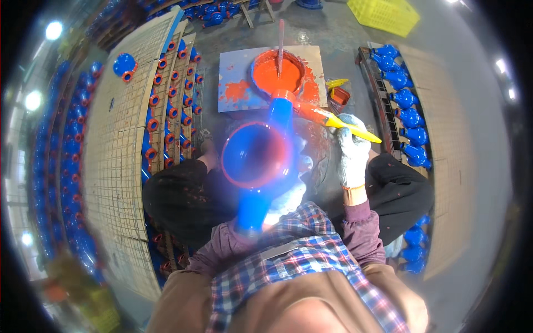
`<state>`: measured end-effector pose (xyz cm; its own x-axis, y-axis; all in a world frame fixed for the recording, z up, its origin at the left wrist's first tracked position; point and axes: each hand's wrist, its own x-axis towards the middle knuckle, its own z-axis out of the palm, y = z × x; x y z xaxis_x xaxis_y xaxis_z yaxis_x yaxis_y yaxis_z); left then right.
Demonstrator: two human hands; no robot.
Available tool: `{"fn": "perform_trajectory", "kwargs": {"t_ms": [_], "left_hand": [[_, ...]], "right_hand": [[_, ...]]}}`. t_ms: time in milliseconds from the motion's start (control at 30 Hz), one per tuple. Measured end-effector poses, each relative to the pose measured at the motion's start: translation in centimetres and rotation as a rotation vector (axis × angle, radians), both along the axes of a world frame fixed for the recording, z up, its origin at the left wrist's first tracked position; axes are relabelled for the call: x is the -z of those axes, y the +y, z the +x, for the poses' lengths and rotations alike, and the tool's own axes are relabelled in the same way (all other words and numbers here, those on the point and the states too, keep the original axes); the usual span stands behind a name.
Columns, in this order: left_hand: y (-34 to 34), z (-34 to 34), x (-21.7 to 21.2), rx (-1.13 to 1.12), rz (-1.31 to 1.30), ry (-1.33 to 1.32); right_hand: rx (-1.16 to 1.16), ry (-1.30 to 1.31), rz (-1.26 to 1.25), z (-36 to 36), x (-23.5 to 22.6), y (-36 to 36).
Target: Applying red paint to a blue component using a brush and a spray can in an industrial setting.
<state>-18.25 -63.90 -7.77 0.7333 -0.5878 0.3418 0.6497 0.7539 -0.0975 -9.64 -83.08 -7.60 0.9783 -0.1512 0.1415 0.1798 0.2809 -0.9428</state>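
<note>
In the head view, the left hand, in a pale glove, holds a blue fitting from behind and from its right side; much of the hand is hidden by the piece, but fingers show along its right edge. The fitting is raised in front of the person's chest, its round, wide opening, blurred and rimmed in red, facing up toward the camera, with one blue neck pointing away and another pointing back toward the body. The right hand, also gloved, is closed around the yellow handle of a paint brush, whose red-coated end appears to touch the red rim of the far neck. Just beyond that neck stands a round tub of orange-red paint, with a stick upright in it. The tub sits on a paint-splashed board, and a small orange container stands to the right of it. Blue pieces with red rims fill the rack at the left, more blue pieces line the right-hand rack, and a yellow crate lies farther off.
</note>
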Motion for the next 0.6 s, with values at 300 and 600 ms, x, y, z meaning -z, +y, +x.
{"fn": "perform_trajectory", "kwargs": {"t_ms": [300,600], "left_hand": [[3.6,2.0,-2.5,-0.413,0.778,0.058],[5.6,6.5,-3.0,-0.207,0.857,0.296]], "right_hand": [[0.085,0.001,-0.174,-0.9,-4.2,-4.1],[0.183,0.034,-0.245,2.2,-7.8,-4.5]]}}
